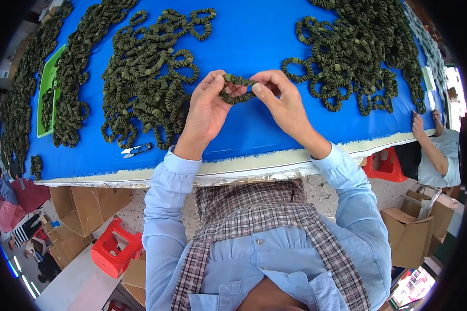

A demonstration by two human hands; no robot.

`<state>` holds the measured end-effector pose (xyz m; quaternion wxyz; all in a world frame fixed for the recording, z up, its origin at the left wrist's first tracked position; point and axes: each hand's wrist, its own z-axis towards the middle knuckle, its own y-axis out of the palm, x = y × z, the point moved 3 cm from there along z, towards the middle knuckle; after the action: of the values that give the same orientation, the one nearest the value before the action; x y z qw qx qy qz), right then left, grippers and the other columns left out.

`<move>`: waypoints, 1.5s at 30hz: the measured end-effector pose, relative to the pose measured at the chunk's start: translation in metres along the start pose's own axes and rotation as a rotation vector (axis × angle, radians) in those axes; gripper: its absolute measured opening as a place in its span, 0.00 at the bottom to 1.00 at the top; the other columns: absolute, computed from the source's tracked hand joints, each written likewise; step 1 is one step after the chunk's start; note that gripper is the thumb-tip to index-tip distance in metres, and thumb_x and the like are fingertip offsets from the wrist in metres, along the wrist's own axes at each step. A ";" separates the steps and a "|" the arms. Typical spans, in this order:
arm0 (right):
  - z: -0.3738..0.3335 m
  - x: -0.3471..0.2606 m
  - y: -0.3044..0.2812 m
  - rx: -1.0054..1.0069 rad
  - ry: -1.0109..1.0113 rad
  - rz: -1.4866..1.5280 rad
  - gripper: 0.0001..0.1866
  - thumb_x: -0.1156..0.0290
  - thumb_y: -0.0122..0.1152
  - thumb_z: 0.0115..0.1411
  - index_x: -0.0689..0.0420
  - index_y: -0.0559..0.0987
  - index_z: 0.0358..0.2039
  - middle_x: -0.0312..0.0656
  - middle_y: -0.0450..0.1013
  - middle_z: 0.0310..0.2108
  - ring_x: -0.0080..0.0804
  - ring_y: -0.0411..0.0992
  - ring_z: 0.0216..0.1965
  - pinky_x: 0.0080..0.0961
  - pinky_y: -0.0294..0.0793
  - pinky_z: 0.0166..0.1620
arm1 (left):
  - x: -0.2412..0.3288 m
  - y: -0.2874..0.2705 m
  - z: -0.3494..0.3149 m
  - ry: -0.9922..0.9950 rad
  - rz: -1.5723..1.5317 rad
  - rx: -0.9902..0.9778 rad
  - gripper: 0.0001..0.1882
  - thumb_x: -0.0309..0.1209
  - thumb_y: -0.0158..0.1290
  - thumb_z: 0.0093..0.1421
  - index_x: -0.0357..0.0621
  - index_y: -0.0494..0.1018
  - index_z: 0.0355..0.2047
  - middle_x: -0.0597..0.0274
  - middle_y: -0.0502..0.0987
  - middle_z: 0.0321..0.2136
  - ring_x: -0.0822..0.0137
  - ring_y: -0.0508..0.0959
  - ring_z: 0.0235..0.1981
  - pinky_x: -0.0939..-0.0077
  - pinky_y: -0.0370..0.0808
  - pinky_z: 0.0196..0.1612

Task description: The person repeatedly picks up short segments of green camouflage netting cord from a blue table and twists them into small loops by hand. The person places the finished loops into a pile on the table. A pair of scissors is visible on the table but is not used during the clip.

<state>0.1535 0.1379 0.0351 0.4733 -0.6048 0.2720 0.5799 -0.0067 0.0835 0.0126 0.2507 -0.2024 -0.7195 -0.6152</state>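
**Ruffled green ring [237,98] held drawn out sideways**

The ring is formed of dark green fabric, gathered into close ruffles along its visible length. It is drawn into a narrow, sideways loop, with a slim gap left between its upper and lower strands. Its left end is pinched by the left hand [208,108], its right end by the right hand [286,104]; both ends are partly hidden by fingers. It is held over the blue-covered worktop [249,39].
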 end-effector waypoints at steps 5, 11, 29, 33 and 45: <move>0.007 0.002 0.003 -0.133 0.026 -0.040 0.08 0.70 0.58 0.61 0.62 0.75 0.37 0.38 0.69 0.32 0.22 0.67 0.30 0.22 0.68 0.34 | 0.008 -0.007 0.004 0.059 0.202 -0.078 0.07 0.30 0.49 0.65 0.39 0.68 0.38 0.58 0.76 0.32 0.68 0.77 0.33 0.71 0.77 0.41; 0.010 -0.019 0.015 -0.166 -0.171 -0.055 0.15 0.73 0.60 0.59 0.63 0.70 0.45 0.43 0.72 0.33 0.28 0.73 0.40 0.28 0.73 0.41 | 0.003 -0.010 0.002 0.132 0.456 -0.012 0.07 0.27 0.51 0.63 0.38 0.68 0.39 0.59 0.77 0.30 0.71 0.77 0.30 0.78 0.75 0.35; 0.022 0.011 0.009 -0.335 0.334 0.632 0.11 0.74 0.58 0.59 0.61 0.73 0.42 0.27 0.64 0.20 0.13 0.59 0.20 0.14 0.56 0.23 | 0.000 -0.013 -0.002 0.024 0.211 -0.072 0.02 0.23 0.46 0.63 0.40 0.64 0.35 0.66 0.65 0.17 0.79 0.59 0.16 0.74 0.66 0.23; 0.023 0.005 0.006 -0.236 0.100 0.297 0.11 0.74 0.65 0.56 0.60 0.77 0.39 0.26 0.70 0.20 0.08 0.58 0.18 0.10 0.54 0.21 | 0.006 -0.014 -0.002 0.076 0.292 -0.064 0.05 0.26 0.46 0.65 0.41 0.61 0.39 0.66 0.66 0.18 0.79 0.58 0.16 0.74 0.66 0.25; 0.024 -0.005 0.010 -0.267 0.022 -0.001 0.15 0.72 0.72 0.48 0.59 0.82 0.38 0.29 0.71 0.18 0.08 0.53 0.17 0.13 0.52 0.20 | 0.005 -0.005 -0.006 0.120 0.509 -0.085 0.09 0.24 0.43 0.65 0.40 0.58 0.44 0.64 0.68 0.20 0.77 0.66 0.19 0.81 0.65 0.25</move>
<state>0.1335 0.1544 0.0405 0.3860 -0.6688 0.1971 0.6040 -0.0130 0.0766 0.0127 0.4310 -0.3502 -0.6027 -0.5730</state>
